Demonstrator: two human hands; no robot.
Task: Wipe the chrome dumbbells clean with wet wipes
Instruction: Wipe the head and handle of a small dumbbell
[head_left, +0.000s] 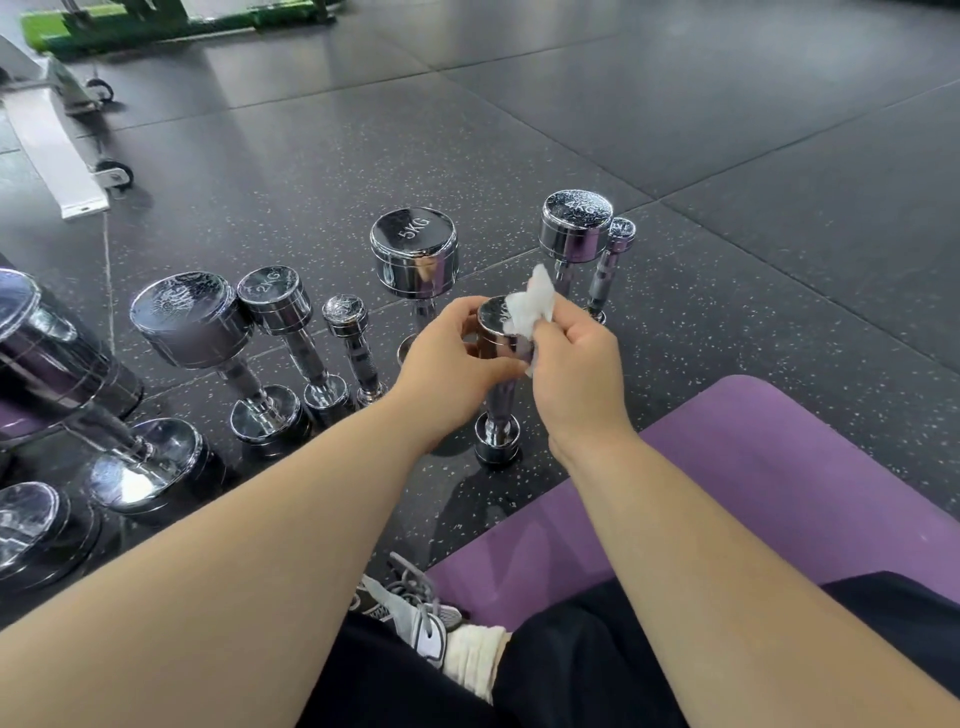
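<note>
A: What covers the ground?
B: Black speckled floor (727, 130), with a purple mat (779, 467) on the right
A: And at the far left?
B: A white frame (57, 150) on 2 small black wheels (115, 174), green equipment (130, 26) behind it
A: Nearer in?
B: A grey sneaker (415, 613) and white sock (475, 660), just beside the mat

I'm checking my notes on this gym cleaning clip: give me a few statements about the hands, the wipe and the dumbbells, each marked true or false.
1. The held dumbbell lies on its side. False: it stands upright.
2. The right hand pinches the white wipe at that dumbbell's top. True.
3. The left hand grips its upper head. True.
4. The dumbbell marked 5KG stands on the purple mat. False: it stands on the black floor.
</note>
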